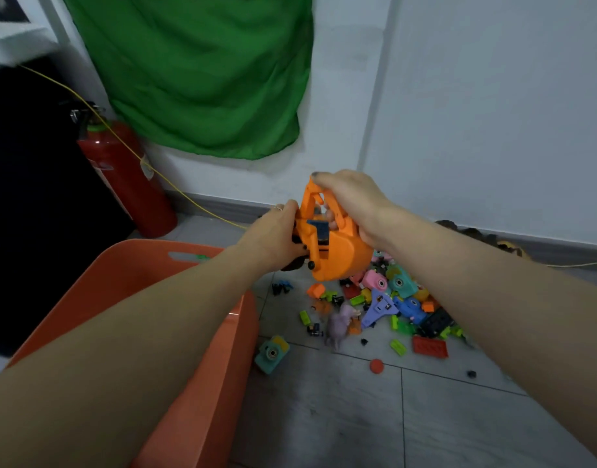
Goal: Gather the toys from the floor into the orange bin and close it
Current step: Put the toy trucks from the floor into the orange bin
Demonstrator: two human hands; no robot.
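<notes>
Grey floor tiles (341, 417) run up to a white wall, where a green cloth (202, 72) hangs and a red fire extinguisher (128, 177) stands in the corner with a thin yellow cord crossing it.

Above the tiles both hands carry a large orange plastic toy digger (330, 244). The right hand (351, 197) has its fingers curled round the digger's upper arm piece, and the left hand (276, 238) grips the dark wheeled end, fingers wrapped under it. The toy's long axis runs steeply, arm piece up and away, rounded body down and toward the person.

What the coming move turns on, as I judge it, is that the orange plastic bin (202, 332) lies down and to the left of the held toy, its open mouth just beside and below the left hand; so the left arm, which reaches across the bin, is the nearer one.

Right of the bin, a heap of small coloured plastic toys (391, 305) covers the tiles: blocks, toy cameras, a purple plane. A teal toy camera (271, 352) lies just beside the bin's wall. I see no lid.
</notes>
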